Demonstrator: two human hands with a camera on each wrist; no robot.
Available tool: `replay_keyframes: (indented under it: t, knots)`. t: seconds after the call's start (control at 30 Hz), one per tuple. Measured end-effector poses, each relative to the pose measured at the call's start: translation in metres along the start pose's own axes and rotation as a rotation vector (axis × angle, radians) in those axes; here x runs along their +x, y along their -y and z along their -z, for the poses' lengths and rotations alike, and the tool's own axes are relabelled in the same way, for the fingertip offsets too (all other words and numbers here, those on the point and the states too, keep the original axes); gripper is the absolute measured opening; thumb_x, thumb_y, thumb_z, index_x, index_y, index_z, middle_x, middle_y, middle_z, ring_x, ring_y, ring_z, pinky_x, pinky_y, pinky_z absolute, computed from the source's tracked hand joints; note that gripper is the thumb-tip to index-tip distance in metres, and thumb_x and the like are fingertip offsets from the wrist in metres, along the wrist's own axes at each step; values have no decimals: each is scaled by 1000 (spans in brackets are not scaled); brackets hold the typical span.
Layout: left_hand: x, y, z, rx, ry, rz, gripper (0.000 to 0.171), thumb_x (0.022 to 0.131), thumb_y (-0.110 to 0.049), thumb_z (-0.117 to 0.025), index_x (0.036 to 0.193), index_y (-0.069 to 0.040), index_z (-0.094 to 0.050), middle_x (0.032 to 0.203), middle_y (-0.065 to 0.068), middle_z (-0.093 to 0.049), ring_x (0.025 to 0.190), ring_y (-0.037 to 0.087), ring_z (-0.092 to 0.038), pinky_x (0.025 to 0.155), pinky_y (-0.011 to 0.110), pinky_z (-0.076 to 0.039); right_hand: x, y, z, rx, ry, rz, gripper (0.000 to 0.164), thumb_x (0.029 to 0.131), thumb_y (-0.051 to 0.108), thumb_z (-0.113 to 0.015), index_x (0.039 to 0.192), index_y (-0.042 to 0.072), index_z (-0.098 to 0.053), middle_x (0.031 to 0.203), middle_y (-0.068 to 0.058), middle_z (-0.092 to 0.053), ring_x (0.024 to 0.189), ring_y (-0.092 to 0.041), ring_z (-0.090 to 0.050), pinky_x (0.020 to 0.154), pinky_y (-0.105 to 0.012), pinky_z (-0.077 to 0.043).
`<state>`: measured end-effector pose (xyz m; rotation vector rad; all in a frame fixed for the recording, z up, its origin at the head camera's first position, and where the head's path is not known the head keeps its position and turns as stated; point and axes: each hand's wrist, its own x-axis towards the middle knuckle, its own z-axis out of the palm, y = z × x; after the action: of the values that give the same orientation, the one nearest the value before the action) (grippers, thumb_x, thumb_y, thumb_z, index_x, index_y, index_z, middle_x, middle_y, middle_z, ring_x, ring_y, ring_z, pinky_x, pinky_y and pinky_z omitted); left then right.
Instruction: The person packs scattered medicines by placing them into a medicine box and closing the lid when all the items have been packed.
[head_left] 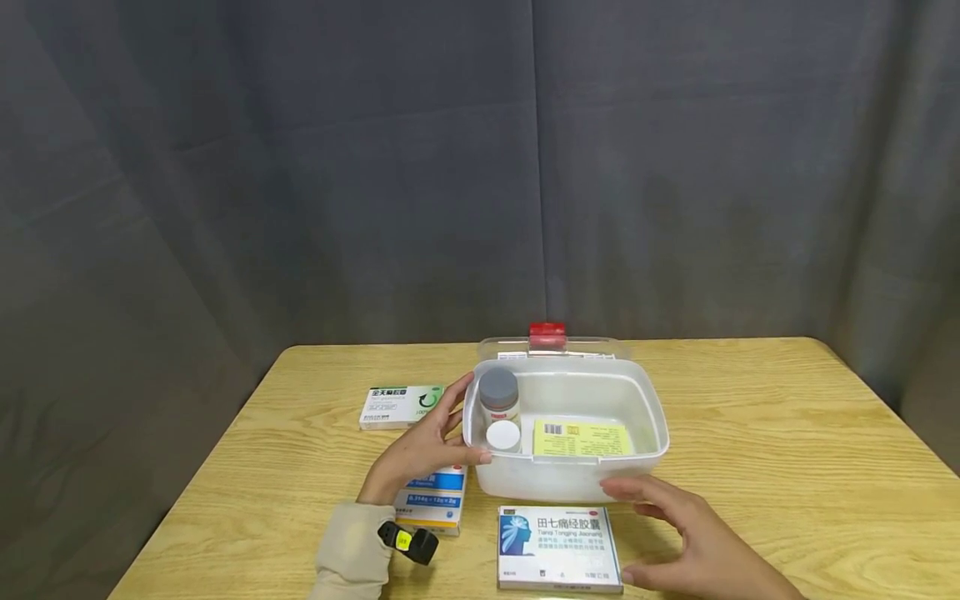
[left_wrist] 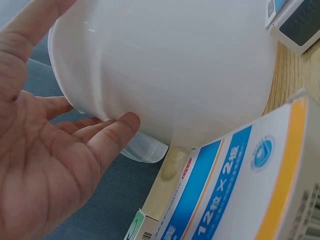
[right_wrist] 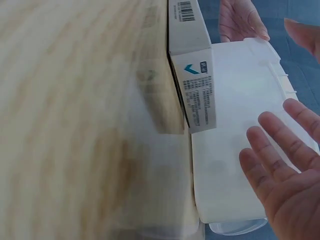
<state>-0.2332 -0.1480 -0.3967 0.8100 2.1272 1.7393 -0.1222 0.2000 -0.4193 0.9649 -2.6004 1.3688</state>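
Observation:
A translucent white plastic storage box [head_left: 495,477] stands mid-table. My left hand [head_left: 423,442] spans its left front corner, thumb at the front rim and index finger along the left rim. In the left wrist view, that hand's [left_wrist: 60,145] fingers are extended against the wall, palm apart from it. My right hand [head_left: 686,533] has spread fingers beside the front wall; its thumb is near the right edge of a flat white-and-blue medicine box [head_left: 558,550]. Inside the storage box are a grey-capped bottle [head_left: 498,400], a white-capped bottle [head_left: 503,435] and a yellow medicine box [head_left: 581,437].
A blue-and-white medicine box [head_left: 435,500] with an orange stripe lies under and beside my left wrist. Further back on the left lies a white-and-green medicine box [head_left: 397,407]. The clear lid [head_left: 506,346] with its red clasp [head_left: 547,335] stands behind the storage box. A dark curtain hangs behind the table.

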Motion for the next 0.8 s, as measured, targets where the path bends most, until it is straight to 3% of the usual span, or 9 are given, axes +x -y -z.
replay_keyframes:
  t: [0.07, 0.27, 0.47, 0.67, 0.8]
  knots:
    - [0, 1, 0, 0, 0, -2, 103, 82, -16, -80, 157, -21, -9, 161, 4, -7, 144, 26, -19, 110, 45, -30, 0, 0, -1, -3, 7, -31, 74, 74, 29, -86, 138, 21, -51, 136, 4, -53, 119, -12, -52, 95, -27, -47]
    - [0, 0, 0, 3, -2, -4, 103, 82, -16, -80, 157, -21, -9, 161, 4, -7, 144, 25, -20, 109, 44, -30, 1, -1, -3, -51, -4, 0, 74, 73, 33, -86, 137, 20, -52, 137, 6, -51, 117, -17, -52, 91, -33, -50]
    - [1, -1, 0, 11, -9, -2, 103, 82, -14, -80, 157, -21, -10, 161, 4, -8, 144, 25, -21, 109, 43, -31, 4, 0, -4, -62, 43, -84, 74, 73, 42, -84, 137, 25, -51, 137, 9, -50, 120, -17, -50, 93, -35, -49]
    - [0, -1, 0, 13, -13, 5, 104, 81, -13, -80, 157, -22, -10, 161, 3, -8, 144, 25, -21, 109, 44, -31, 5, -1, -5, -5, 89, -172, 72, 73, 42, -84, 136, 27, -51, 136, 10, -49, 121, -20, -48, 97, -37, -47]
    - [0, 0, 0, 7, -11, 9, 104, 81, -13, -80, 157, -22, -10, 161, 3, -8, 144, 26, -20, 109, 44, -31, 6, -1, -7, 7, 110, -186, 72, 72, 41, -84, 135, 29, -52, 137, 10, -49, 122, -22, -47, 98, -36, -46]
